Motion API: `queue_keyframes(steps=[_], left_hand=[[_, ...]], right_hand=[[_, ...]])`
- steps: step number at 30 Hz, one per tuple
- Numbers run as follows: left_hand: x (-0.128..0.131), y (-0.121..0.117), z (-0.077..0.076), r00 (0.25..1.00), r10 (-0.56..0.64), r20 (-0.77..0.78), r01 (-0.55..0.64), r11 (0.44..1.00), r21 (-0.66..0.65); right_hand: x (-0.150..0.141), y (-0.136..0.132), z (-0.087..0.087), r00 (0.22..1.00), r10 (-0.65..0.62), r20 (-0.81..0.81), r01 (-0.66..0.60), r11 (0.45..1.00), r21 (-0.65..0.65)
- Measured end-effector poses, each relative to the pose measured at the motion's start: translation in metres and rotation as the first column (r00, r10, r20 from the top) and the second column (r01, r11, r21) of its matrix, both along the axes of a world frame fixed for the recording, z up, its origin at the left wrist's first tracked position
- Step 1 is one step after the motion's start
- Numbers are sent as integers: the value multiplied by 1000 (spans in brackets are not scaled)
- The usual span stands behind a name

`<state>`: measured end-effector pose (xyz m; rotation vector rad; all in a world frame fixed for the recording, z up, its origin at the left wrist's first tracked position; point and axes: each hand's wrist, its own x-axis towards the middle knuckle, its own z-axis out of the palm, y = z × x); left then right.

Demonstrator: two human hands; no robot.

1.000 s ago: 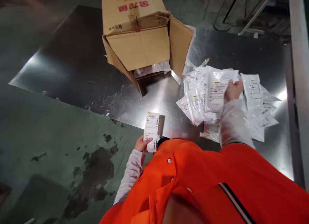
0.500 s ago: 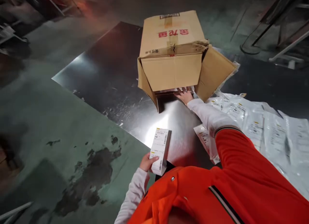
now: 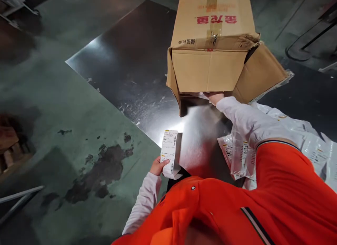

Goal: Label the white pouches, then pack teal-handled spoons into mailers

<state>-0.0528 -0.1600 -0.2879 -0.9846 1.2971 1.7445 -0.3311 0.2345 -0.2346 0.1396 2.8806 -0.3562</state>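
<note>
In my left hand (image 3: 158, 165) is a folded stack of printed shipping labels (image 3: 169, 146), gripped near its lower end with the thumb on top. A cardboard box (image 3: 209, 71) with red characters lies on the metal table, its opening toward me and its flaps spread. My right hand (image 3: 216, 98) reaches in under the box's hanging front flap. Its fingers are hidden there, so I cannot see what they touch. Pale plastic edges show beside them.
White plastic mailing bags (image 3: 240, 153) with labels lie heaped on the right, partly under my right sleeve. The dark metal tabletop (image 3: 126, 58) has scraps along its left edge. Stained green floor (image 3: 52, 101) and a wooden pallet (image 3: 13, 153) lie to the left.
My right hand has gone deeper under the box's front flap, and its fingers are now out of sight. My left hand keeps hold of the labels. The camera view has shifted.
</note>
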Motion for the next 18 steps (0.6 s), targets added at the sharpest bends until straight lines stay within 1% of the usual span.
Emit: queue_keyframes(steps=[2, 4, 5, 6, 8, 10, 11, 13, 15, 16, 17, 18], left_hand=[[3, 0, 2, 1000, -14, 5, 14, 1000, 24], [8, -2, 5, 1000, -16, 4, 16, 999, 38], [9, -3, 6, 1000, -8, 2, 8, 999, 37], [11, -3, 7, 1000, 5, 1, -5, 999, 33], [13, -5, 9, 1000, 23, 4, -23, 999, 27], [15, -6, 10, 999, 34, 10, -34, 999, 17], [15, -7, 10, 999, 39, 9, -39, 999, 7], [16, -8, 11, 999, 36, 2, -36, 999, -13], [16, -8, 13, 1000, 18, -16, -19, 1000, -16], [16, -8, 15, 999, 14, -30, -15, 1000, -9], [16, -7, 17, 999, 18, -46, -18, 1000, -3], [16, -6, 19, 998, 31, -63, -31, 1000, 1]], right_hand=[[33, -24, 1, 984, 117, 132, -129, 988, 81], [80, -57, -1, 955, 195, 225, -225, 967, 118], [106, -76, -2, 948, 200, 249, -233, 966, 114], [134, -97, -3, 933, 190, 306, -234, 965, 116], [185, -136, 1, 889, 122, 441, -207, 967, 149], [222, -165, 8, 858, 107, 502, -212, 964, 158], [234, -172, 13, 852, 115, 511, -215, 966, 141], [240, -172, 21, 849, 134, 511, -194, 979, 66], [228, -154, 21, 884, 95, 457, -101, 995, -10], [216, -141, 18, 919, 27, 394, -21, 1000, -20], [203, -127, 13, 944, -72, 321, 83, 996, -21], [189, -114, 6, 947, -199, 251, 209, 978, -13]])
